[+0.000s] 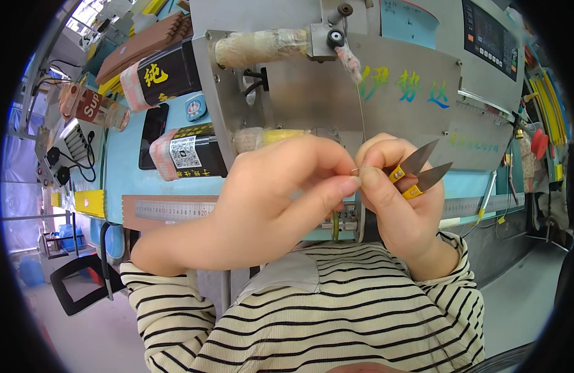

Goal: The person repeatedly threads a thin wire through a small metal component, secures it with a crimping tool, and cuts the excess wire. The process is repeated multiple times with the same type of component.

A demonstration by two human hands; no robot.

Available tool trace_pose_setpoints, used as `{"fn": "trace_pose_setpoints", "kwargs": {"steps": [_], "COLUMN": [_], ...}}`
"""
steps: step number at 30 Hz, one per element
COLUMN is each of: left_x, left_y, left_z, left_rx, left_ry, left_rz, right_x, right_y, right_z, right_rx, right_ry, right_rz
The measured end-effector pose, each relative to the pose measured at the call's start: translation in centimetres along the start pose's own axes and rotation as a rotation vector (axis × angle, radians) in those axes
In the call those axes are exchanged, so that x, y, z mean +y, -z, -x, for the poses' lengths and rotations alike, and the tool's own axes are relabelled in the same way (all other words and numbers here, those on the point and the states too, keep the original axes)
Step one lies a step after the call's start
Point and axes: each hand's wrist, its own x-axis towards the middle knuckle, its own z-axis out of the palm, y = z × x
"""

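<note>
My left hand (280, 186) and my right hand (395, 199) meet fingertip to fingertip in front of a metal machine (411, 87). A thin thread (362, 112) runs down from the machine's guide to my right fingers. Between the pinched fingertips of my left hand shows a tiny pale end, seemingly of the same thread. Tucked in my right hand is a pair of thread snips (417, 160), its two dark blades apart and pointing up to the right, yellow at their bases. My right thumb and index finger press together at the thread.
Left of the machine stand two black tins (186, 71) with pink-taped ends, a black phone (153, 132) and a clear bottle (94, 107). A steel ruler (169, 210) lies along the front edge. A control panel (491, 40) sits at the upper right.
</note>
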Motion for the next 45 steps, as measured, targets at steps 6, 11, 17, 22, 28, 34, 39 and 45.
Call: {"fn": "trace_pose_setpoints", "kwargs": {"steps": [6, 11, 17, 22, 28, 34, 39, 45], "left_x": [-0.5, 0.6, 0.2, -0.8, -1.1, -1.1, -1.5, -1.9], "left_y": [0.6, 1.5, 1.9, 2.1, 1.2, 1.4, 1.4, 1.3], "left_z": [-0.8, -0.5, -1.3, -2.0, -1.3, -1.1, -1.2, -1.2], "left_rx": [-0.004, -0.076, -0.099, 0.018, 0.177, 0.110, 0.096, 0.093], "left_ry": [-0.263, 0.022, -0.234, -0.713, -0.741, -0.712, -0.695, -0.700], "left_rz": [-0.115, 0.106, -0.048, -0.462, -0.515, -0.494, -0.564, -0.600], "right_x": [-1.8, -5.1, -4.0, -1.0, 0.9, -4.2, -3.3, -3.8], "right_y": [1.0, 7.8, 19.7, 30.3, 34.0, 24.7, 12.9, 6.1], "right_z": [0.7, 3.5, 7.1, 10.6, 13.2, 11.2, 7.9, 4.0], "right_rx": [-0.052, -0.255, 0.912, 0.995, 1.013, 0.718, 0.042, -0.340], "right_ry": [-0.091, -0.018, 0.015, -0.369, -0.610, 0.072, 0.170, -0.314], "right_rz": [0.152, 0.345, 0.820, 1.565, 1.443, 0.061, -0.141, 0.084]}}
